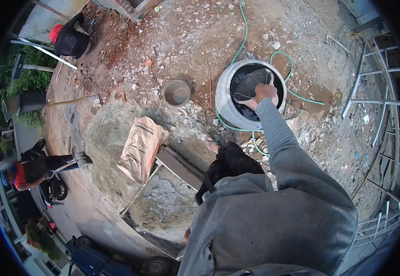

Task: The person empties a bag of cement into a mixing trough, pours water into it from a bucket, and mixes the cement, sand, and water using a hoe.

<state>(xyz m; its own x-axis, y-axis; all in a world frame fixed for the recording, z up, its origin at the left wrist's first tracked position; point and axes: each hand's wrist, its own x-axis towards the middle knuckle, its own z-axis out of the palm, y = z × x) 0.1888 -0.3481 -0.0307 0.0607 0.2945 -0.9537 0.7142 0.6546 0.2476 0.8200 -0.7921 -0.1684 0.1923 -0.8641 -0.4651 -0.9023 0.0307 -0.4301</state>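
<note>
My right hand [264, 92] is closed on the thin wire handle of a dark bucket [248, 84], over the mouth of a round grey water vat [224, 98]. The bucket is tilted inside the vat, above dark water. Only a small bit of my left hand [187, 234] shows, low beside my body at the edge of the mortar box; its fingers are hidden. A green hose [244, 34] runs behind the vat and around its base.
Another bucket [177, 93] stands left of the vat. A paper sack [141, 148] lies by a sand-and-cement mix [165, 198]. One person [73, 37] crouches at the upper left; another [36, 169] stands with a shovel at the left. Metal frames [379, 101] stand right.
</note>
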